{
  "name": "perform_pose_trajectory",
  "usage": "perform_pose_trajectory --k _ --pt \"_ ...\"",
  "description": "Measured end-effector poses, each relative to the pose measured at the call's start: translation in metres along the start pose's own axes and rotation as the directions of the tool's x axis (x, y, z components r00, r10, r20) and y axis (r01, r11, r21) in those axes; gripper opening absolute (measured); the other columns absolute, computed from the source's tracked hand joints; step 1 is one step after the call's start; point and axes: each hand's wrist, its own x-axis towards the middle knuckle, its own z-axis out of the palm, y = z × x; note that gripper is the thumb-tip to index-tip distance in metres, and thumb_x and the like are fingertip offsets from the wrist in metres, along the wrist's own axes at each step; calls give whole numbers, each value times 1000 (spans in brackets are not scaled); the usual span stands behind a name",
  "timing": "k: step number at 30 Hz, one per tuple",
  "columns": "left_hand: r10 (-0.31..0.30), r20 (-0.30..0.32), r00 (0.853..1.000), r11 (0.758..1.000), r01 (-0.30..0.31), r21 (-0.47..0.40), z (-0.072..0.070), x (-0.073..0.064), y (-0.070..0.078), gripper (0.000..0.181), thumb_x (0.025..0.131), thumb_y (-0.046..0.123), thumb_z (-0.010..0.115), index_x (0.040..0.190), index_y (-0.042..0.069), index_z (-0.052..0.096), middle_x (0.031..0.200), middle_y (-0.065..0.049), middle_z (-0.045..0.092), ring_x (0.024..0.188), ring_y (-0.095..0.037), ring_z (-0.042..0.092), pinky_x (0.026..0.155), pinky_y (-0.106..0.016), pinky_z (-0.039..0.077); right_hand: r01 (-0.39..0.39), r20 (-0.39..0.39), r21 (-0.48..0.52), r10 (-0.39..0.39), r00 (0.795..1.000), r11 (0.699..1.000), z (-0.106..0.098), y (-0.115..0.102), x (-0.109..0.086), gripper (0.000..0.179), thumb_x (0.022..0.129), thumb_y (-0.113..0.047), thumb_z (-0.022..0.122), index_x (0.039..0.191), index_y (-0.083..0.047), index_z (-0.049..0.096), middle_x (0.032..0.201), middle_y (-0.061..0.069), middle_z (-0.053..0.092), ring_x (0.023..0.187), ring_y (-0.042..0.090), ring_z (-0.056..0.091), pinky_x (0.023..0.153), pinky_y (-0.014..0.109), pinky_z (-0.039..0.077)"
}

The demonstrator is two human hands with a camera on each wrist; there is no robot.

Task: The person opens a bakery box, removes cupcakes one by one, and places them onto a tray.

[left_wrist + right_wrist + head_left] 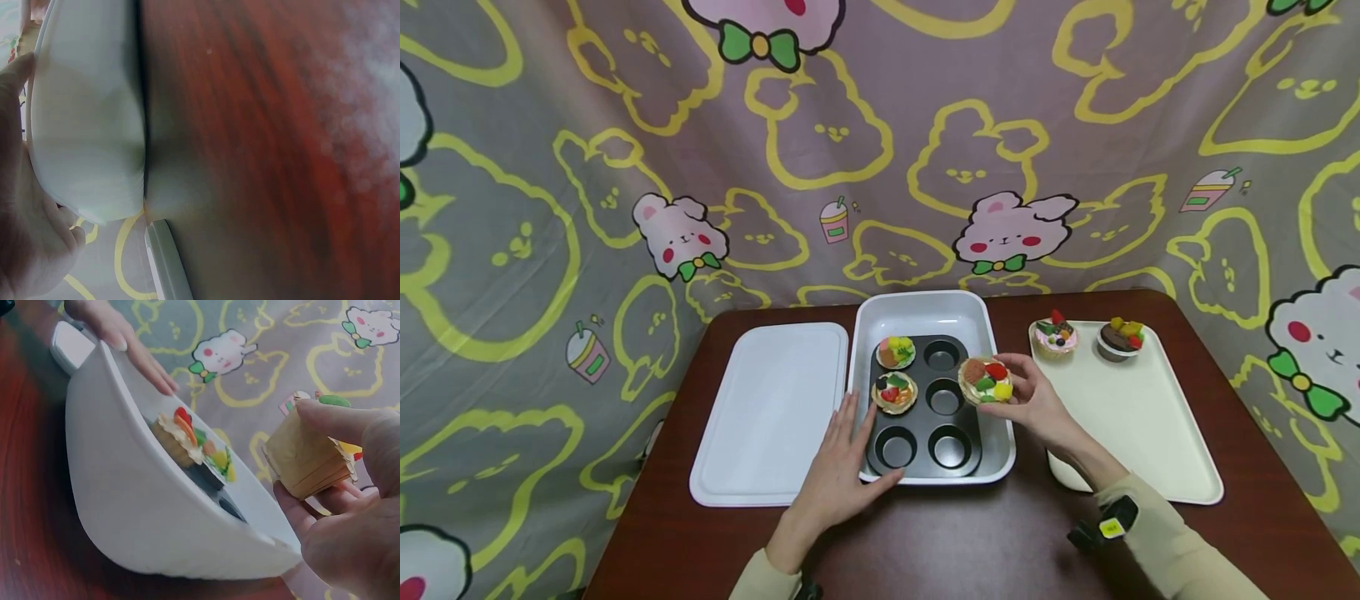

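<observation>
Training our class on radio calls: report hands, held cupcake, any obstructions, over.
Right hand grips cupcake, aloft near muffin tin. Left hand at left rim of white tub. Nothing visibly blocking.

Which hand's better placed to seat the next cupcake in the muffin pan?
Likely right: the right hand grips a cupcake beside empty cups; the left hand, at the deep white tray, holds none.
</observation>
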Motion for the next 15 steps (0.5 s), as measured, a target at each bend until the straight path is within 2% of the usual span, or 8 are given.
perform_pose_trajectory --k 2,6,9,12,15 --pt "10 -14 1000 1000 -10 5 0 0 0 109 93 73 70 174 12 32 186 -18 12 174 -37 15 139 -58 25 -5 -3 -18 5 1000 1000 -4 -1 -1 83 95 3 80 161 3 30 159 38 52 113 -6 68 97 13 59" --pt "26 -30 999 1000 -26 11 0 0 0 107 93 72 71 173 10 35 186 -20 14 173 -38 17 139 -58 26 -4 0 -37 4 1000 999 -14 -2 -3 84 96 3 79 164 1 30 159 39 51 114 -7 68 97 14 60" --pt "29 -29 999 1000 -29 8 0 0 0 107 93 72 71 173 11 35 185 -20 14 173 -38 17 139 -58 26 -31 -12 -51 30 999 998 -22 -1 -5 82 97 0 79 163 0 30 156 36 56 111 -5 68 96 13 59" --pt "32 -31 999 999 -32 11 0 0 0 107 93 73 70 173 10 35 185 -21 15 173 -39 18 138 -59 27 -60 -36 -64 58 998 996 -31 1 -8 77 98 -4 80 158 -3 33 148 21 68 109 -4 67 95 11 58" --pt "33 -29 999 999 -32 20 0 0 0 109 93 75 69 174 11 33 185 -21 14 173 -38 17 138 -59 26 -65 -59 -54 62 996 996 -41 4 -12 69 98 -4 80 151 -11 38 132 -6 75 108 -5 68 93 11 58"
